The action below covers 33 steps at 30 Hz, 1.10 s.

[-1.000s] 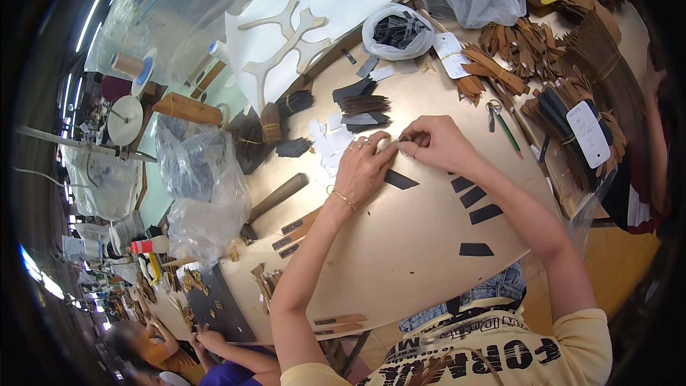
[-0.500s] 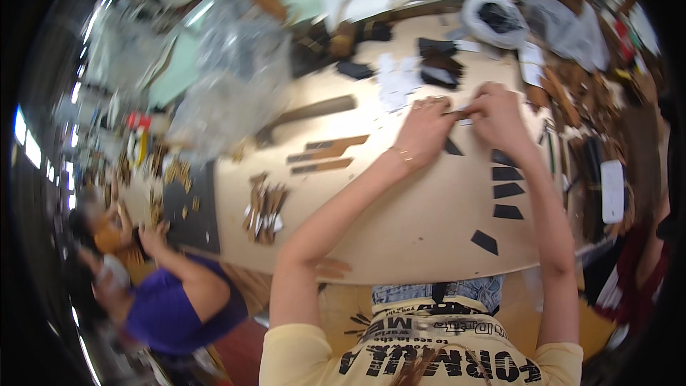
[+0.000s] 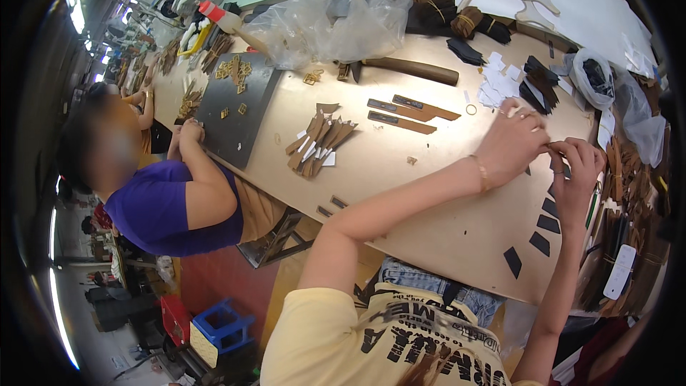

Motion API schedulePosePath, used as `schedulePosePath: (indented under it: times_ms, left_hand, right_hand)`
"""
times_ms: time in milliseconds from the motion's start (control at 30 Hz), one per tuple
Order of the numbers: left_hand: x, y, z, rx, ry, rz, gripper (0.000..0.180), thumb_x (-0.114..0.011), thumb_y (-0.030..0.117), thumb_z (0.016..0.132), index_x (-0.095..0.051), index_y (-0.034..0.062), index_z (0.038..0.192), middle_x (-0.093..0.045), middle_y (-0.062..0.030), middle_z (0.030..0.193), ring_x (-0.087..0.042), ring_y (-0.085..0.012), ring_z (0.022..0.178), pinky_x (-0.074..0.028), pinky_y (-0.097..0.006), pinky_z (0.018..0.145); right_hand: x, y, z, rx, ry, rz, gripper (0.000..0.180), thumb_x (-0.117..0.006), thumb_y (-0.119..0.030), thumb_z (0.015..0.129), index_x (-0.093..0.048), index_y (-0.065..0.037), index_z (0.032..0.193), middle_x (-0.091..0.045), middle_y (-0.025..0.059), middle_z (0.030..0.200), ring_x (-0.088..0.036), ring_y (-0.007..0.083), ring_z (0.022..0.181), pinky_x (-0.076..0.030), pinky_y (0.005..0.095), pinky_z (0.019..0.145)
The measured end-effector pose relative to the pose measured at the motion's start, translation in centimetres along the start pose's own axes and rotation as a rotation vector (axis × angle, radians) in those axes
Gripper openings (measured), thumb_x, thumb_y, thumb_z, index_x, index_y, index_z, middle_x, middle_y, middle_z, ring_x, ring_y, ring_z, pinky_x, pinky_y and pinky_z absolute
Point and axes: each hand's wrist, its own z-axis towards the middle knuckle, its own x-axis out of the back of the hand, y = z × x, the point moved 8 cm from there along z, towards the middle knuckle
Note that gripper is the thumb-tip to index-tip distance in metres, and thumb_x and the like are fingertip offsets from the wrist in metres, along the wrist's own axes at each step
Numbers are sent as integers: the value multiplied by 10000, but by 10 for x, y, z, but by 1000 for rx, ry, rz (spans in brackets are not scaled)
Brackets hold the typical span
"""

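Note:
My left hand (image 3: 513, 139) and my right hand (image 3: 574, 171) meet over the right part of the table, fingertips pinched on either end of a small brown strip (image 3: 549, 147), which looks like leather. Most of that strip is hidden by the fingers. Just below the hands, several dark four-sided pieces (image 3: 549, 224) lie in a slanting row, with one dark piece (image 3: 513, 262) apart from them nearer the table edge. White paper slips (image 3: 498, 84) and a stack of black and brown pieces (image 3: 537, 89) lie beyond my left hand.
Brown strips with dark ends (image 3: 404, 124), a wooden-handled hammer (image 3: 421, 69) and a fanned bundle of brown strips (image 3: 314, 146) lie to the left. Plastic bags (image 3: 336, 21) stand behind. Bundled strips (image 3: 622, 225) crowd the right edge. A person in purple (image 3: 179, 207) works at the left.
The whole view has swung left, so the table and my hands appear farther right. Both hands stay pinched together on the strip. The person in purple now has both hands close together.

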Motion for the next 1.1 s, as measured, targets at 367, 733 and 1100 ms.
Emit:
schedulePosePath:
  times_ms: [367, 733, 1100]
  left_hand:
    - [176, -107, -167, 732, 263, -132, 121, -650, 34, 932, -728, -2, 1018, -722, -37, 894, -626, -97, 803, -504, -259, 724]
    - [220, -106, -226, 833, 399, -219, 166, -681, 43, 923, -698, -9, 1079, -677, -22, 883, -591, -70, 838, -475, -226, 738]
    - [108, -41, -146, 750, 153, -630, 339, -715, 26, 891, -639, -12, 1219, -726, -62, 837, -655, -84, 825, -500, -239, 785]
  right_hand:
    - [-36, -99, -15, 37, -136, 345, 331, -767, -159, 805, -667, -100, 1115, -611, 85, 1054, -563, 270, 1028, -401, 408, 938]
    - [-106, -177, -5, -188, -508, 1050, 452, -719, -204, 892, -570, -46, 1289, -630, 118, 1033, -628, 206, 849, -508, 364, 787]
    - [-93, -116, -11, -643, -598, 1363, 235, -710, -154, 928, -666, 13, 1089, -677, 29, 824, -609, 55, 685, -493, 223, 623]
